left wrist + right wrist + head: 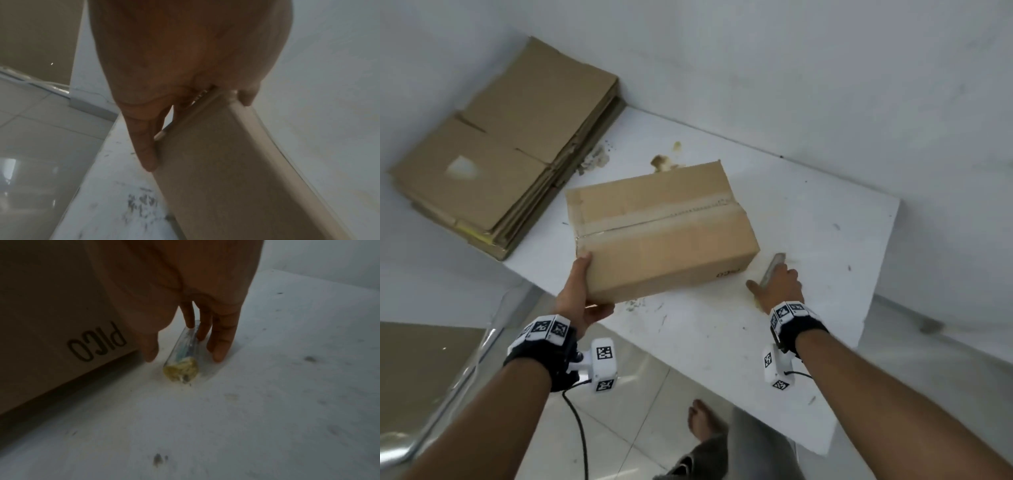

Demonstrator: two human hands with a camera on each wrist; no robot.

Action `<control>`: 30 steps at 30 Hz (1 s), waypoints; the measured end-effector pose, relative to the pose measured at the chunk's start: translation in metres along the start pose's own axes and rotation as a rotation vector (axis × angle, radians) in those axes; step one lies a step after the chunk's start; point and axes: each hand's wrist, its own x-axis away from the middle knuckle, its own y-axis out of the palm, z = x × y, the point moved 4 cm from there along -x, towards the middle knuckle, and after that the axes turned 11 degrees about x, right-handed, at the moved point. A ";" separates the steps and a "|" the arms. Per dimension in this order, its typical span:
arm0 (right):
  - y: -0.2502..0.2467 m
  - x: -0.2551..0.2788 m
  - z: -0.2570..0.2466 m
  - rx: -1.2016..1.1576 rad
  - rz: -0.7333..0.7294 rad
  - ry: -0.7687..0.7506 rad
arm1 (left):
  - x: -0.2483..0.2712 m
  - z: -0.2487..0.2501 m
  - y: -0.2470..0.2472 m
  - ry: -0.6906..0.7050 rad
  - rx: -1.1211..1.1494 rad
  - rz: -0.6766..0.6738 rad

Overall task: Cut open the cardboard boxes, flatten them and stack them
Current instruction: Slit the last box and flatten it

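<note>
A taped cardboard box point(661, 233) sits on the white table point(818, 222), its near left corner over the table's edge. My left hand point(582, 294) grips that corner, thumb on top and fingers underneath; the left wrist view shows the box point(226, 178) side against my fingers point(144, 146). To the right of the box a clear-handled cutter point(774, 265) lies on the table. My right hand point(777, 284) is over it. In the right wrist view straight fingers point(220, 345) touch the cutter point(183, 360) on its far side and the thumb stands apart beside the box point(51, 321).
A stack of flattened cardboard point(510, 144) lies at the table's far left against the wall. Brown scraps and stains point(664, 162) mark the table behind the box. Tiled floor and my bare foot point(702, 421) show below the near edge.
</note>
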 end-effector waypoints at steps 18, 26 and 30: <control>-0.168 -0.036 -0.100 -0.972 0.086 -0.072 | -0.150 0.172 0.137 0.598 -0.971 -0.254; -0.167 -0.013 -0.145 -1.007 0.234 -0.050 | -0.184 0.209 0.204 0.777 -1.316 -0.663; -0.166 -0.014 -0.173 -0.785 0.230 -0.075 | -0.186 0.200 0.185 0.766 -1.134 -0.655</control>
